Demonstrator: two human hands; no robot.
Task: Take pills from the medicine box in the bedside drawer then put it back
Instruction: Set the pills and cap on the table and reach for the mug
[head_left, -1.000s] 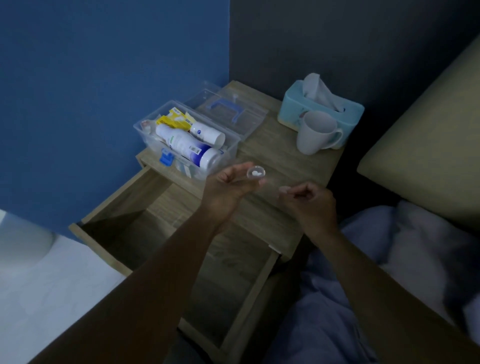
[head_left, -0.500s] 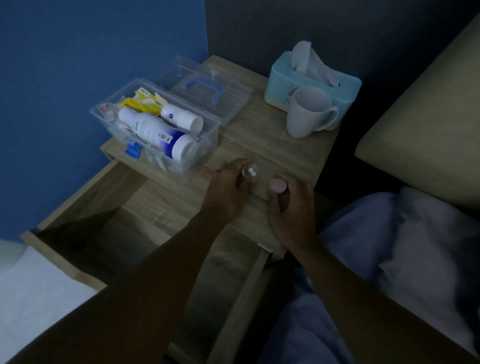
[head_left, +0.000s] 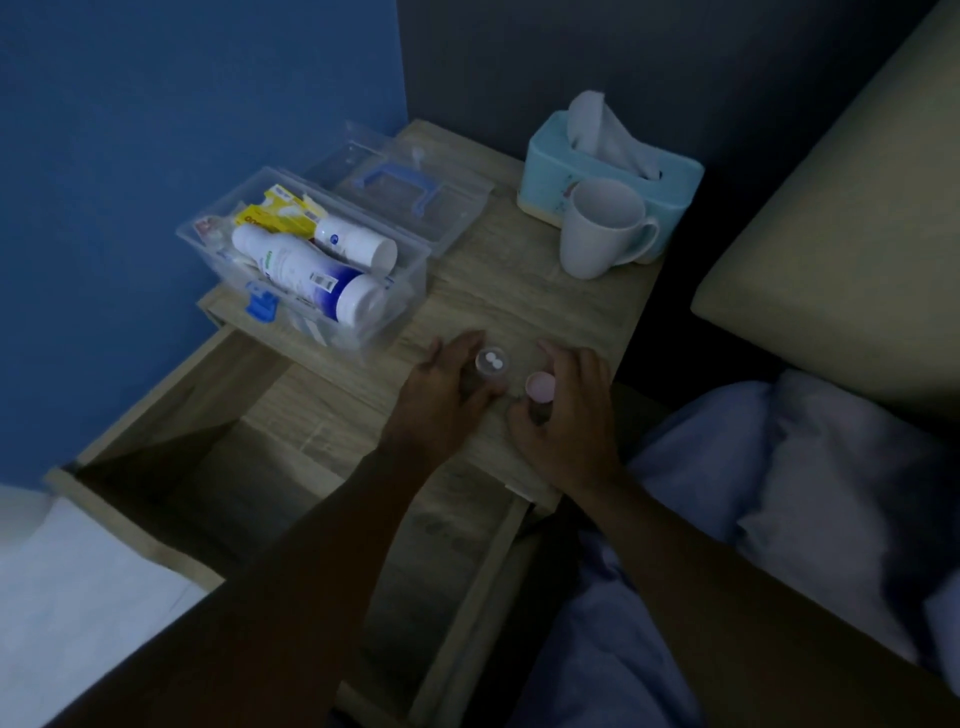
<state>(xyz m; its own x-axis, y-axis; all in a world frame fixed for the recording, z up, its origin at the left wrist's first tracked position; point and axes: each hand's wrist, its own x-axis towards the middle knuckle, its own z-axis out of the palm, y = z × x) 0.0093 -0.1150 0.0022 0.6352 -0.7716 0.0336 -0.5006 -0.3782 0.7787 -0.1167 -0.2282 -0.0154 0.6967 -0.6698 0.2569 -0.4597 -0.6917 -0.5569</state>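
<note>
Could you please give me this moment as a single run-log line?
left hand: at clear cap holding two pills | right hand: on pink-capped bottle | medicine box: open on nightstand | drawer: open

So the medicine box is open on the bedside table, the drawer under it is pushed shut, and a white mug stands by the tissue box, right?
Not quite. The head view shows the drawer pulled out and open, not shut. The rest holds: the medicine box sits open on the bedside table, and the white mug stands by the tissue box.
</note>
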